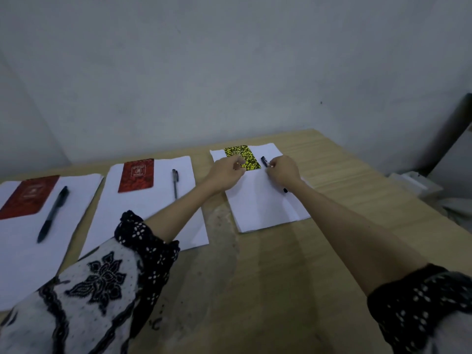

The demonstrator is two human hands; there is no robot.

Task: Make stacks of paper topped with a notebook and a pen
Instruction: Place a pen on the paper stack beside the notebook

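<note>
Three white paper stacks lie in a row on the wooden table (268, 264). The right stack (263, 203) carries a yellow-and-black patterned notebook (246, 155) at its far end. My left hand (226, 172) rests on the notebook's near edge with the fingers curled on it. My right hand (283, 169) is shut on a black pen (264, 160) lying beside the notebook; the pen's tip shows below my wrist. The middle stack (153, 213) holds a red notebook (136, 175) and a pen (175, 181). The left stack (23, 251) holds another red notebook (26, 196) and a pen (52, 214).
A grey wall stands right behind the table's far edge. At the far right, beyond the table's edge, sit pale boxes or papers (431, 192) and a dark upright panel (457, 129). Bare wood lies in front of the stacks.
</note>
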